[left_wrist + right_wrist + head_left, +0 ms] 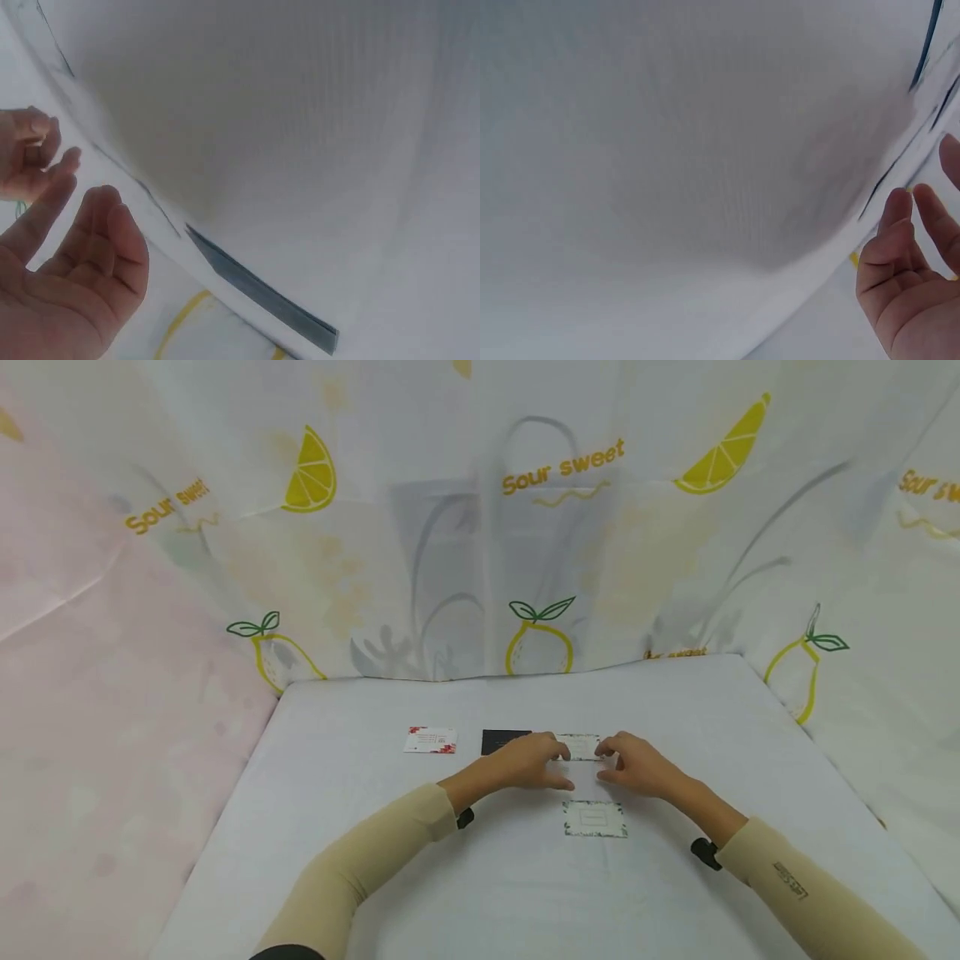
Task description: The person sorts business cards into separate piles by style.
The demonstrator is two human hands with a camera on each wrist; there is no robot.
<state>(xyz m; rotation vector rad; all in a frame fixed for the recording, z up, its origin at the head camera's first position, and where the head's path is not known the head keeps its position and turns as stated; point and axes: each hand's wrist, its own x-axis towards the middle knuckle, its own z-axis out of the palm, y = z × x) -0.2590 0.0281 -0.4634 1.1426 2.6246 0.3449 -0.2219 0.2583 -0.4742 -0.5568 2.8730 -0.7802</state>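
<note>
A green-bordered white card (581,747) lies flat on the white table (360,877), just beyond table centre, between the two hands. The left hand (528,762) sits at the card's 9 o'clock, its fingertips meeting the card's left edge; the right hand (637,766) sits at its 3 o'clock, fingertips at the right edge. The head view is too small to show whether either hand pinches the card or only touches it. In the wrist views both hands have loosely curved, separated fingers (97,247) with nothing enclosed. A second green-bordered card (595,819) lies at 6 o'clock of the first, near it and apart. A black card (501,741) lies at 9 o'clock, partly covered by the left hand. A red-flowered card (431,740) lies farther out at 9 o'clock. A lemon-print curtain (540,527) hangs behind the table at 12 o'clock.
</note>
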